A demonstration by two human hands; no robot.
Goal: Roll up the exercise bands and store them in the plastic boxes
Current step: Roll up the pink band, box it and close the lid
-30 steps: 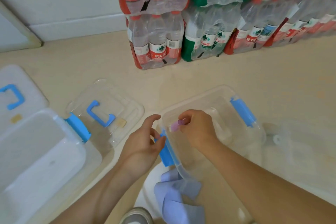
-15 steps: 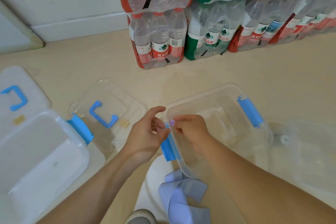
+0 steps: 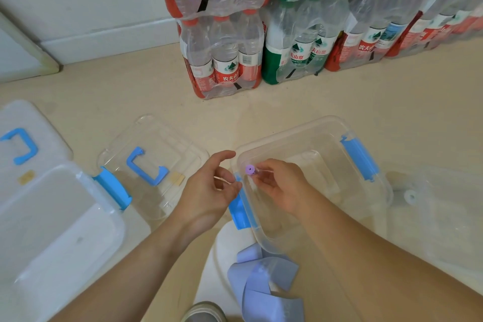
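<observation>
- Head view: my right hand pinches a small rolled purple band between thumb and fingertips. Its coiled end faces the camera.
- The roll hangs over the near left corner of the clear plastic box, about at rim height. It is not yet set down inside.
- My left hand hovers just beside it, over the box's blue latch. The fingers are loosely curled, the thumb is out, and it is apart from the roll. As far as I can see it grips nothing.
- Done so far, as I judge it: this one band is wound tight and ready to drop in. I can make out no other band on the bottom of the clear box.
- Left to do: let the roll go into the box.
- A lavender band lies loose and unrolled on the floor at the box's near corner, between my forearms. It has yet to be rolled and stored.
- The larger box on my left stands open. I see no band in it either, though its frosted walls hide some of the inside.
- Two lids lie off on the floor: a clear lid between the boxes and a frosted lid at far left. Closing up, if wanted, would come last.
- I would say I am in the early half of the task.
</observation>
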